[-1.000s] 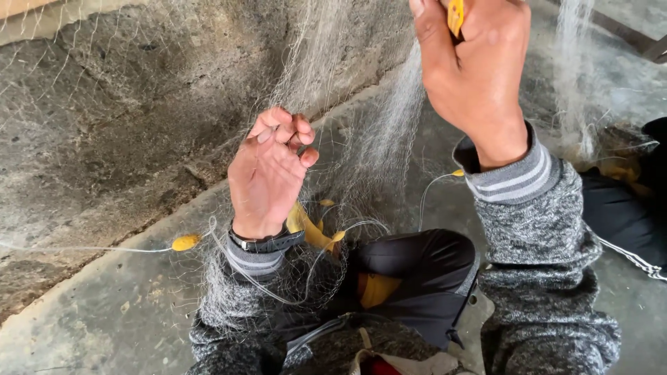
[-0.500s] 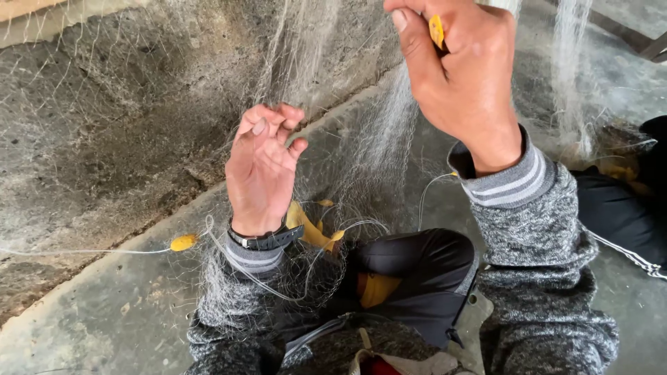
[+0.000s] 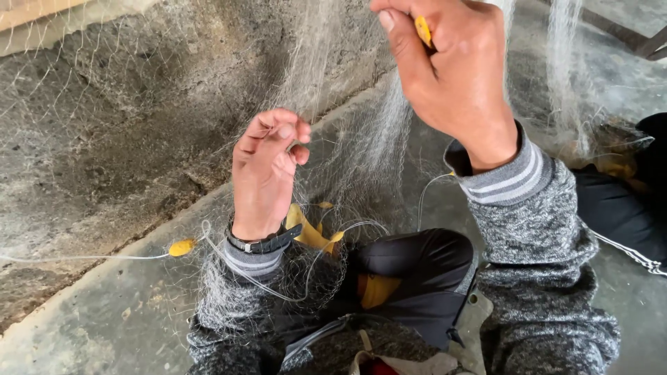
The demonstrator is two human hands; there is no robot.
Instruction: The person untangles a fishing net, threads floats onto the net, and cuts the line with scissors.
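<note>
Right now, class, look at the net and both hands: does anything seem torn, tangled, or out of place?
No tear shows. The fine net is bunched and draped over the left sleeve, with a white cord looped across it. The left hand pinches mesh; the right hand grips a yellow tool. A yellow float lies on the concrete floor.

My sleeves (image 3: 549, 278) are speckled grey knit with pale striped cuffs, and my wristband (image 3: 262, 243) is black. The net (image 3: 375, 139) is pale, whitish mesh with yellow floats (image 3: 182, 247), against a mottled grey wall (image 3: 104, 139); my trousers (image 3: 417, 271) are black.
</note>
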